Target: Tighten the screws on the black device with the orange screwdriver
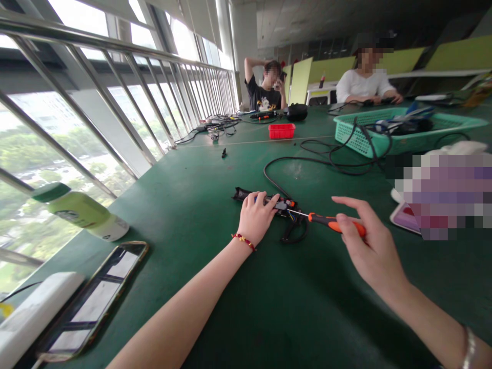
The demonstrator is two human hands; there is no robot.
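Observation:
On the green table lies an opened black corded device point(282, 205), its inner parts, coloured wires and a bit of orange showing. I cannot tell its exact kind. My left hand point(257, 212) presses on the device from above with bent fingers, covering its middle. From the right, my right hand point(371, 243) holds an orange and black screwdriver point(326, 221) by its handle, thumb on top and index finger lifted away. The screwdriver's thin shaft points left, and its tip reaches the exposed parts. Whether the tip sits in a screw is too small to see.
A black cable point(274, 161) runs toward a green basket point(357, 138) of tools. Further off stand a red tray point(282, 131) and two seated people. A bottle point(79, 210), a phone point(103, 294) and a white power strip point(42, 312) lie left, beside the metal railing point(126, 61).

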